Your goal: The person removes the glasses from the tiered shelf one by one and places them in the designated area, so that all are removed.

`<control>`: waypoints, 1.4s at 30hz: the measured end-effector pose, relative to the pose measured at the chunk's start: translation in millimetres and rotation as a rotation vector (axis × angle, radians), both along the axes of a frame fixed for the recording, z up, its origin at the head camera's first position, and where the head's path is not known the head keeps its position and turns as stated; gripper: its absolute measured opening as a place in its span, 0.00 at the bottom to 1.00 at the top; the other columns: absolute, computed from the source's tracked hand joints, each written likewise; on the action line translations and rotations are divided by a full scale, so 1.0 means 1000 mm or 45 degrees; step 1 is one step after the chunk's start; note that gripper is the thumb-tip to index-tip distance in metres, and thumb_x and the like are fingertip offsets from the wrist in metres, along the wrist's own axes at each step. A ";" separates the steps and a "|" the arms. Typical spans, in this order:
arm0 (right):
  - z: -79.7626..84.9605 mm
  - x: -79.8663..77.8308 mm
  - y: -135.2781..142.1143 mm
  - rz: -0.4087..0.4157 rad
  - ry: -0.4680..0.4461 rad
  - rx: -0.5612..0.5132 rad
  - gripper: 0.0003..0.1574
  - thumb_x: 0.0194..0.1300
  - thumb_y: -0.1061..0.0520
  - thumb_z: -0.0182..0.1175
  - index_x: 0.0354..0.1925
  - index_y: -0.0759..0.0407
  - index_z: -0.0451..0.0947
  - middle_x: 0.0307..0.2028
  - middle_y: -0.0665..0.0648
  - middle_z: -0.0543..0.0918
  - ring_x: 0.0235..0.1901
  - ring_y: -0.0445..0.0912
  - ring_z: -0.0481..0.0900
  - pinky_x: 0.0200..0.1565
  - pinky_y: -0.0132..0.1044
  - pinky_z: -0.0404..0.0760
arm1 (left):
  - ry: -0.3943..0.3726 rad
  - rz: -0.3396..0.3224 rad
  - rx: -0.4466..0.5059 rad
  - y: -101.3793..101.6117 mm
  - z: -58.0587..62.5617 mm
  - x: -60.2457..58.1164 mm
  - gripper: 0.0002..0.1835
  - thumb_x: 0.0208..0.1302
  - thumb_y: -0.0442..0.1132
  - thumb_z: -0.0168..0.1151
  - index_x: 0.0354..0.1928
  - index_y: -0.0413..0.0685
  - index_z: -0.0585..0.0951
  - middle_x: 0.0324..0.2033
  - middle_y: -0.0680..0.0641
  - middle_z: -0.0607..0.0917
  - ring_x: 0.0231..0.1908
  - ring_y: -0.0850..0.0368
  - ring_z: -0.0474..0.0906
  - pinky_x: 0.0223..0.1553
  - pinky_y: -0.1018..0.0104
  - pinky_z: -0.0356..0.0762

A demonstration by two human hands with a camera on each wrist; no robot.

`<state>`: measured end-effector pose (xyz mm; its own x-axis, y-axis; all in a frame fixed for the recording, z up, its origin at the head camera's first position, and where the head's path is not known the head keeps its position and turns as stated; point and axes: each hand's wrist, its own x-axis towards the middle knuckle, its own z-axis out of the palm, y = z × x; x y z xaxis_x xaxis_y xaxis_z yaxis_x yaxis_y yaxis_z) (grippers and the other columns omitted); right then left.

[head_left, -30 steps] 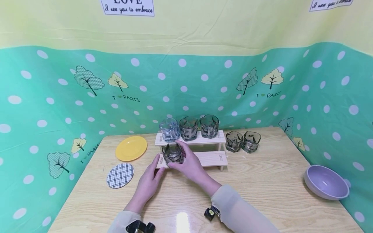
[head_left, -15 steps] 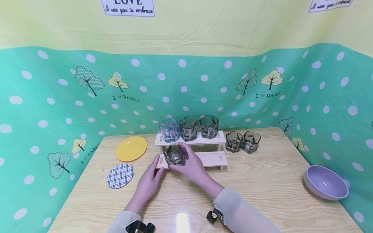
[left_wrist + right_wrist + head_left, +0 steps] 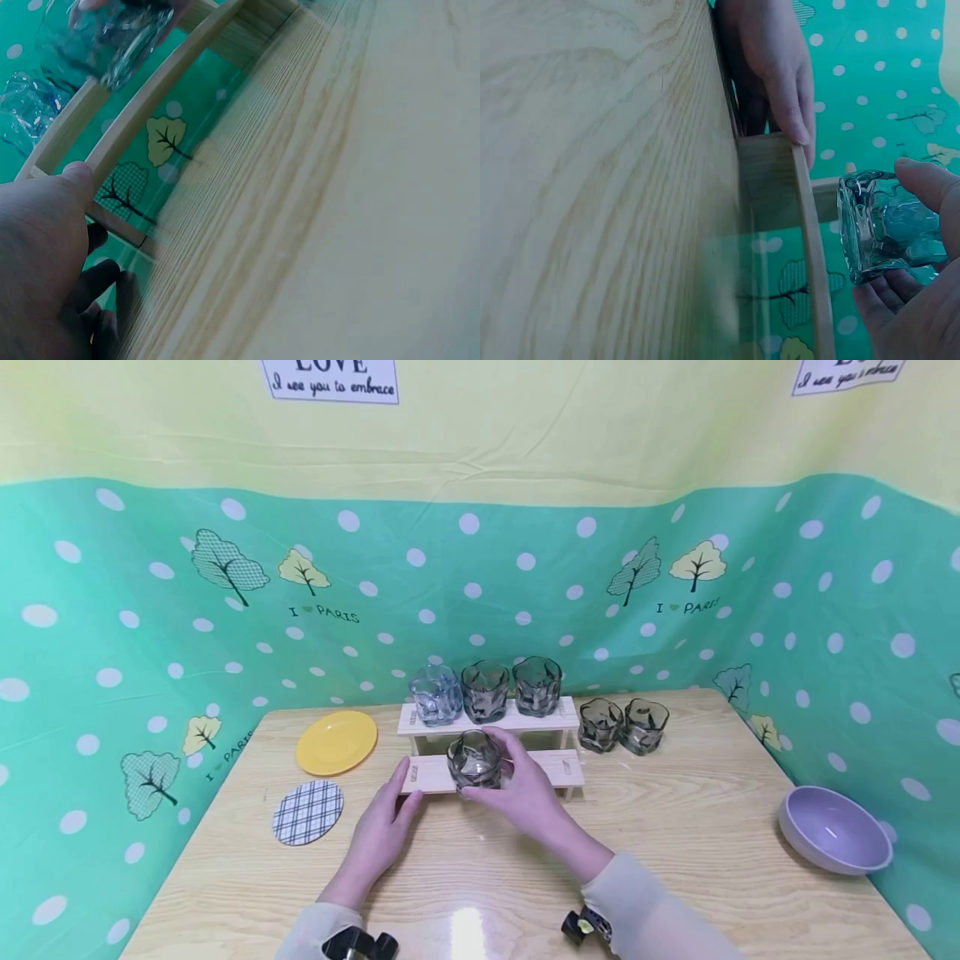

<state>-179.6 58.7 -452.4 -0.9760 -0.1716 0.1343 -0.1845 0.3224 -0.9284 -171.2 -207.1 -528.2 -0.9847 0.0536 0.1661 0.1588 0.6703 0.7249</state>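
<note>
A smoky grey drinking glass (image 3: 474,762) with wavy sides is in my right hand (image 3: 525,785), thumb on its near side and fingers round its far right. It is upright close over the lower tier of a two-tier wooden shelf (image 3: 551,768). The right wrist view shows a narrow gap between the glass base (image 3: 853,232) and the shelf edge (image 3: 815,262). My left hand (image 3: 381,822) grips the left end of the lower tier, thumb on its front edge (image 3: 79,176). On the upper tier stand a bluish glass (image 3: 437,695) and two grey glasses (image 3: 486,692).
Right of the shelf, two more grey glasses (image 3: 600,727) stand on the wooden table (image 3: 675,860). A yellow plate (image 3: 337,743) and a checked round coaster (image 3: 308,812) lie to the left. At the right edge sits a purple bowl (image 3: 834,831). A patterned green curtain (image 3: 480,593) hangs behind.
My right hand has carried the grey glass rightward along the lower tier, from its left end toward its middle. My left hand stays at the shelf's end.
</note>
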 end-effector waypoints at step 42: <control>0.024 0.025 0.169 -0.298 0.055 0.104 0.68 0.63 0.48 0.85 0.88 0.50 0.55 0.77 0.72 0.69 0.75 0.71 0.70 0.78 0.64 0.67 | -0.004 -0.018 0.008 -0.001 -0.001 0.000 0.38 0.88 0.55 0.53 0.90 0.53 0.56 0.82 0.32 0.66 0.80 0.31 0.63 0.80 0.33 0.59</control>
<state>-154.7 227.5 -428.4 -0.9840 0.0466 0.1718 -0.1348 0.4350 -0.8903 -171.3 -208.4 -529.6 -0.9842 0.0668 0.1637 0.1664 0.6634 0.7296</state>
